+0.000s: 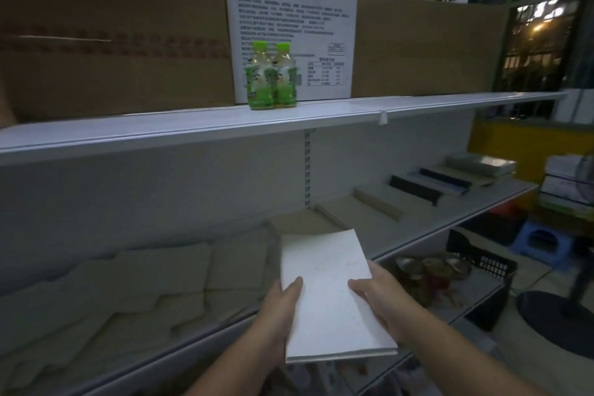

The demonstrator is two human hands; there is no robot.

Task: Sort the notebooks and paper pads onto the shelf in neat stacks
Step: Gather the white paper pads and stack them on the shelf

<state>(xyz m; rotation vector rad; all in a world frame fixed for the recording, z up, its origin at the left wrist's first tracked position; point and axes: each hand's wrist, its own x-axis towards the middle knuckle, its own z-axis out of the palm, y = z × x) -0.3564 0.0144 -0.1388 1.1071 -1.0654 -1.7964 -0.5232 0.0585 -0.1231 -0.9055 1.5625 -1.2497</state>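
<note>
**White pad held over a crowded shelf**

Held flat between both hands: a white paper pad (pixel 331 296), out in front of the lower shelf (pixel 450 228) edge, at about 6 o'clock in the view. Left hand (pixel 279 309) clamped on the pad's left edge, thumb on top; right hand (pixel 382 302) clamped on the right edge, thumb likewise over the cover.

Likely to go wrong: brown notebooks (pixel 180 270) at 8 o'clock lie overlapped and skewed, so a pad set on them could tilt or slide toward the shelf lip. Loose grip at the edges only, so a thin pad could sag or fan open. Neater stacks (pixel 430 183) sit at 2 o'clock, well apart.

Containers: a black crate (pixel 482 264) at 4 o'clock, below the shelf, holding roundish items too blurred to name. Two green bottles (pixel 271 77) on the upper shelf at 12 o'clock, before a white box (pixel 292 13).
</note>
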